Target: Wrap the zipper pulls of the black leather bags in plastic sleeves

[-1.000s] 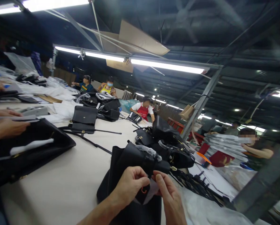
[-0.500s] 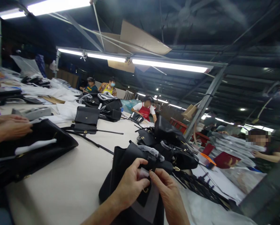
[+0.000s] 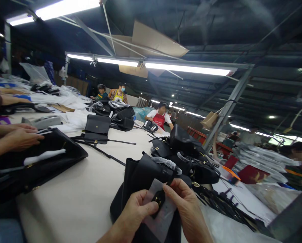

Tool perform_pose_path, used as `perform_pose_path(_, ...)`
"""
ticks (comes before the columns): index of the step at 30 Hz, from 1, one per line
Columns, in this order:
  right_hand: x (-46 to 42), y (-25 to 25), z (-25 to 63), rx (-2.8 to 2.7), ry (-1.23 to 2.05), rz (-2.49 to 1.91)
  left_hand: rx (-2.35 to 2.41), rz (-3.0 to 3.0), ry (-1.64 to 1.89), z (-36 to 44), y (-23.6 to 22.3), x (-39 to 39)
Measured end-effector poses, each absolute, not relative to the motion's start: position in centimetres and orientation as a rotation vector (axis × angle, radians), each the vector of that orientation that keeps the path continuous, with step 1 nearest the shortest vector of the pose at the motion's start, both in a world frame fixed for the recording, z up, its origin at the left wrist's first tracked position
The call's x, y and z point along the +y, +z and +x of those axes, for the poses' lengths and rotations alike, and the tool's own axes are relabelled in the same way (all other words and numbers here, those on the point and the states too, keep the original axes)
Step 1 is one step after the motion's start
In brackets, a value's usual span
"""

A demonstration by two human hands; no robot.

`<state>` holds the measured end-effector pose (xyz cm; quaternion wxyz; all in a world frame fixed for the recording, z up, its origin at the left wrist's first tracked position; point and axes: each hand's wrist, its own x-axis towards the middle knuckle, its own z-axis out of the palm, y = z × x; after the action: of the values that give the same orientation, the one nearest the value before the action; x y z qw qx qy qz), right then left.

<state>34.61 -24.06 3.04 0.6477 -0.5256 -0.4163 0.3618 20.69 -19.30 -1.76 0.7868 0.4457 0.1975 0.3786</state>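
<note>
A black leather bag [image 3: 138, 172] stands on the table in front of me, its handle wrapped in clear plastic [image 3: 167, 163]. My left hand [image 3: 137, 211] is closed in a pinch, thumb on the gold clasp of a small black leather tab [image 3: 160, 199]. The fingertips of my right hand [image 3: 187, 204] pinch the upper end of the same tab. A translucent protective sheet [image 3: 157, 227] lies behind the tab, against the bag's front, and shows above and below it.
A co-worker's hands [image 3: 26, 136] work at another black bag [image 3: 72, 152] on the left. Black bags [image 3: 183, 141] and straps [image 3: 224, 202] are heaped to my right. A smaller black bag [image 3: 97, 125] lies farther back on the pale table [image 3: 64, 202]. A metal post [image 3: 229, 104] rises at the right.
My left hand has moved down and its thumb now rests on the gold clasp. The translucent sheet now shows higher, behind the tab. The view has shifted slightly.
</note>
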Motion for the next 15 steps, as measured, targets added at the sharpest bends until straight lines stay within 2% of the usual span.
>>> perform_pose_path(8, -23.83, 3.34, 35.23, -1.014, 0.850, -1.275, 0.468, 1.110, 0.984, 20.83, -2.41, -19.40)
perform_pose_path(15, -24.08, 3.95, 34.48, -1.014, 0.929, -1.274, 0.390, 1.093, 0.992, 20.57, -2.97, -20.01)
